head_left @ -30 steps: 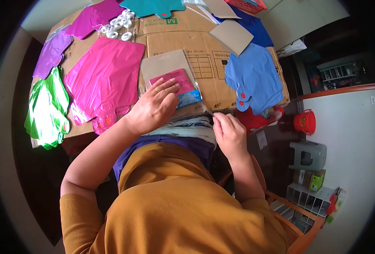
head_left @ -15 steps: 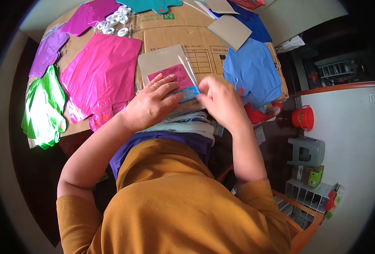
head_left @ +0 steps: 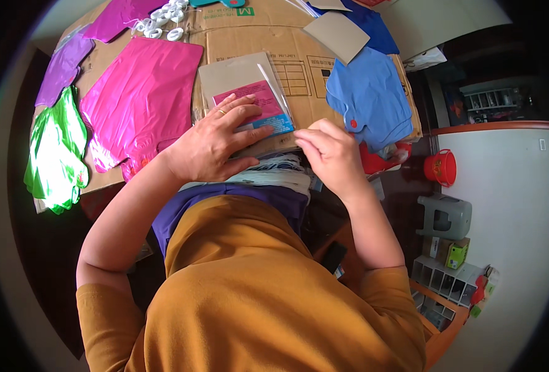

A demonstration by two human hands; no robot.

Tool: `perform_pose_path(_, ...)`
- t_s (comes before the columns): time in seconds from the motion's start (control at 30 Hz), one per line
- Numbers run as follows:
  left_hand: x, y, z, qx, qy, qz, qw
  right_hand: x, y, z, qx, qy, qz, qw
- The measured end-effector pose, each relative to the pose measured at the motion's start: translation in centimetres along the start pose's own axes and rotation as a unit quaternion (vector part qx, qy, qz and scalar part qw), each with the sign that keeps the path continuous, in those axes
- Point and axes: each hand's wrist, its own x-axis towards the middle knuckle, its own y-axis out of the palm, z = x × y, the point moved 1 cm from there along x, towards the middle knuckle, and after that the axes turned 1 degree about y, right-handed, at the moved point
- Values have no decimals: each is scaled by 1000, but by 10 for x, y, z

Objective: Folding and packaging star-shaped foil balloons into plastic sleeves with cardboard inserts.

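A flat packet with a grey-beige board (head_left: pixel 231 73) and a pink and blue printed sheet (head_left: pixel 254 94) lies near the front edge of the cardboard. My left hand (head_left: pixel 209 144) rests on its lower left part, fingers spread, holding nothing. Along the packet's right side runs a thin whitish stick-like strip (head_left: pixel 272 84). My right hand (head_left: pixel 333 155) is just off the packet's lower right corner, thumb and fingertips pinched together; whatever lies between them is too small to make out. Below, over my lap, hangs a bundle of white strings (head_left: pixel 274 177).
On the cardboard lie pink (head_left: pixel 147 93), green (head_left: pixel 57 146), purple (head_left: pixel 65 68) and blue (head_left: pixel 374 99) foil or plastic shapes. White ribbon rolls (head_left: pixel 174 33) sit at the back, a grey board (head_left: pixel 338 37) at the right. Rightward stand a red bucket (head_left: pixel 441 167) and grey stool (head_left: pixel 446 216).
My right hand has drawn slightly right and down from the packet's edge, fingertips pinched. My left hand stays on the packet, its thumb more spread. The view has shifted a little.
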Motion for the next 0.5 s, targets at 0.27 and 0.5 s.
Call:
perform_pose_path(0.27, -1, 0, 3, -52, -20, 19, 998, 0, -1, -9, -24, -36, 40, 998)
perform_pose_path(0.5, -2, -2, 2, -59, -7, 26, 998, 6, 0, -3, -67, -76, 66, 993)
